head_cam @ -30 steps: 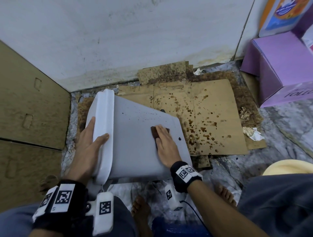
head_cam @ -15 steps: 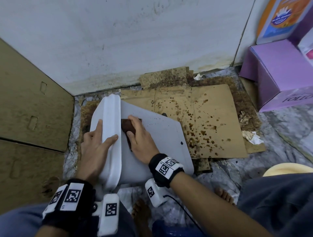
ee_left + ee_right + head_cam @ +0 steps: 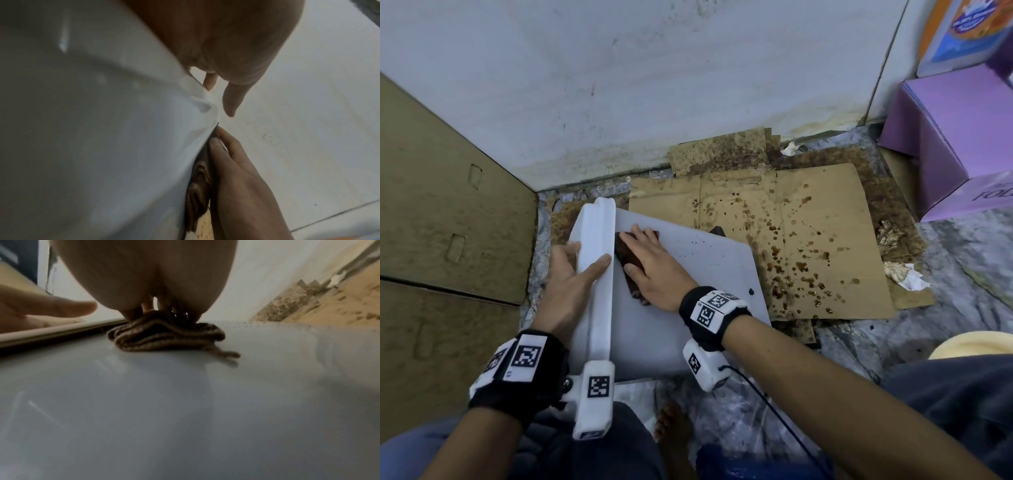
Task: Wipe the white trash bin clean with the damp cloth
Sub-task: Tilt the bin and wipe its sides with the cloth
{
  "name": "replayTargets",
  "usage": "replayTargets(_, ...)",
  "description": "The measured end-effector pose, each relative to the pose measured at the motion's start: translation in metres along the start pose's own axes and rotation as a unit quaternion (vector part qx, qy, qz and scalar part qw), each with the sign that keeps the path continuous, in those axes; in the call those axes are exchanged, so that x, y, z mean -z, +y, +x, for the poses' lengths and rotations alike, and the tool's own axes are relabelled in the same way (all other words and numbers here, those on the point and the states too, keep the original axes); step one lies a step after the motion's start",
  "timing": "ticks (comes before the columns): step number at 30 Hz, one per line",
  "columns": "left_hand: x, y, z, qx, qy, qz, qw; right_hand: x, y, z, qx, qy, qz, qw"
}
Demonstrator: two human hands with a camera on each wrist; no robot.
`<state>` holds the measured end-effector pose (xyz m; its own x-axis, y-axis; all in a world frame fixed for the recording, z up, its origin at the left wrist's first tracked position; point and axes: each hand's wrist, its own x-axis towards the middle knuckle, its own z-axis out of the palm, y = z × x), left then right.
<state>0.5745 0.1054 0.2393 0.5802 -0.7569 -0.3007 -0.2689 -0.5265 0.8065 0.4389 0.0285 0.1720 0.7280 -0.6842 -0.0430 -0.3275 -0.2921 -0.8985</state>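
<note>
The white trash bin (image 3: 688, 301) is lying on its side on the floor, near the wall, rim end to the left. Some dark specks remain on the far-right part of its side, so a rushed pass could miss them. Also the bin might roll or slide if the bracing slips. Right hand (image 3: 654, 270) lies flat, fingers straight, pressing the brown damp cloth (image 3: 164, 335) against the side just beside the rim. Left hand (image 3: 571, 277) wraps the rim. Stained cardboard (image 3: 791, 240) sits beyond.
</note>
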Motion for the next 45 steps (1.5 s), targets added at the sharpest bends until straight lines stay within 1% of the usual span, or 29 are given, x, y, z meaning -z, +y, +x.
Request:
replayTargets(2, -0.001, -0.004, 0.003, -0.007, 0.011, 0.009, 1.000, -0.004, 0.000, 0.003, -0.001, -0.004, -0.028, 1.000)
replayTargets(6, -0.003, -0.006, 0.006, -0.016, 0.020, 0.020, 0.999, -0.010, 0.004, 0.008, 0.013, 0.016, -0.089, 0.996)
replayTargets(9, -0.003, -0.005, 0.008, -0.017, 0.015, 0.096, 0.995, -0.012, 0.009, 0.013, 0.026, 0.037, -0.124, 0.991)
replayTargets(10, -0.004, -0.005, 0.008, -0.015, 0.011, 0.111, 0.994, -0.013, 0.010, 0.015, 0.025, 0.043, -0.129, 0.990)
replayTargets(13, -0.008, -0.004, 0.007, -0.031, 0.010, 0.110, 0.993, -0.009, 0.011, 0.026, 0.016, 0.049, -0.128, 0.990)
replayTargets(18, -0.006, -0.011, 0.016, -0.049, 0.003, 0.117, 0.992, -0.002, 0.020, 0.032, 0.008, 0.026, -0.145, 0.989)
replayTargets(19, -0.004, -0.012, 0.017, -0.056, -0.008, 0.111, 0.992, -0.001, 0.027, 0.028, -0.003, 0.024, -0.144, 0.989)
replayTargets(21, -0.001, -0.014, 0.018, -0.049, -0.025, 0.096, 0.994, 0.004, 0.049, 0.016, -0.044, 0.019, -0.142, 0.989)
replayTargets(24, -0.004, -0.012, 0.013, -0.045, -0.028, 0.093, 0.994, 0.018, 0.086, -0.002, -0.117, 0.009, -0.140, 0.983)
replayTargets(26, -0.007, -0.012, 0.011, -0.051, -0.018, 0.103, 0.993, 0.021, 0.092, -0.004, -0.148, 0.008, -0.109, 0.983)
replayTargets(27, -0.008, -0.013, 0.012, -0.053, -0.012, 0.109, 0.993, 0.020, 0.087, -0.002, -0.152, 0.011, -0.098, 0.983)
replayTargets(29, -0.009, -0.014, 0.013, -0.053, -0.005, 0.119, 0.991, 0.011, 0.065, 0.006, -0.127, 0.010, -0.093, 0.987)
replayTargets(31, -0.008, -0.015, 0.014, -0.066, -0.005, 0.117, 0.991, 0.001, 0.035, 0.017, -0.068, 0.005, -0.095, 0.993)
replayTargets(33, -0.007, -0.018, 0.017, -0.065, -0.010, 0.122, 0.990, -0.006, 0.009, 0.024, -0.029, -0.003, -0.084, 0.996)
replayTargets(35, -0.007, -0.019, 0.018, -0.056, -0.015, 0.119, 0.991, -0.008, 0.000, 0.028, -0.012, -0.005, -0.074, 0.997)
replayTargets(38, -0.007, -0.022, 0.019, -0.058, -0.011, 0.117, 0.991, -0.005, 0.013, 0.025, 0.009, 0.013, -0.100, 0.995)
replayTargets(40, -0.004, -0.025, 0.021, -0.057, -0.013, 0.114, 0.992, -0.001, 0.034, 0.020, -0.011, 0.013, -0.110, 0.994)
replayTargets(45, 0.002, -0.033, 0.024, -0.053, -0.020, 0.083, 0.995, 0.018, 0.103, -0.009, -0.136, 0.013, -0.116, 0.984)
